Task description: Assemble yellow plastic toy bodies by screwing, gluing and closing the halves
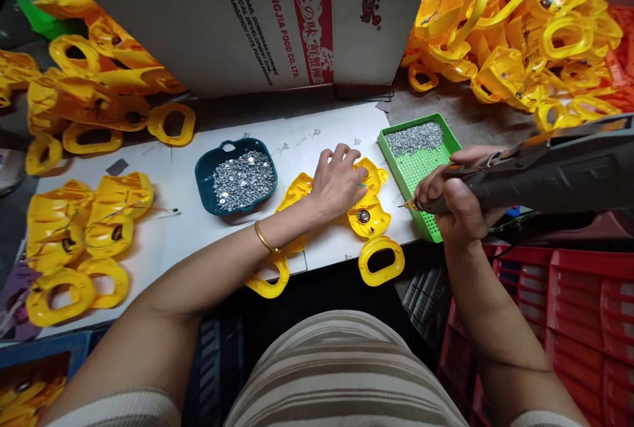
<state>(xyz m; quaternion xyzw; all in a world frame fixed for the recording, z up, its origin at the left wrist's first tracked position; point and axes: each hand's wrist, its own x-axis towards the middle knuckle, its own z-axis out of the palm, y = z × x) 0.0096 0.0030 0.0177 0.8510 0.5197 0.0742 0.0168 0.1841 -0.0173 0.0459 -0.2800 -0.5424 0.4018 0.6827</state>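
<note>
My right hand [463,206] grips a dark electric screwdriver [535,176], its tip pointing left over the edge of a green perforated tray [417,173] holding small silver screws [415,139]. My left hand [337,179] is over a yellow plastic shell half [371,206], thumb and forefinger drawn together at its inside, other fingers raised and bent; what they pinch is too small to make out. A round dark part and thin wires sit inside this shell. Another yellow shell [296,193] lies partly beneath my left forearm. A yellow ring-shaped piece [381,262] rests at the near edge.
A dark teal tray [204,179] of small metal pieces stands left of my hand. More yellow shells [59,219] lie at the left; a large yellow pile [515,31] is at the back right. A white carton [222,24] stands behind the work surface. Red crates [574,308] are at lower right.
</note>
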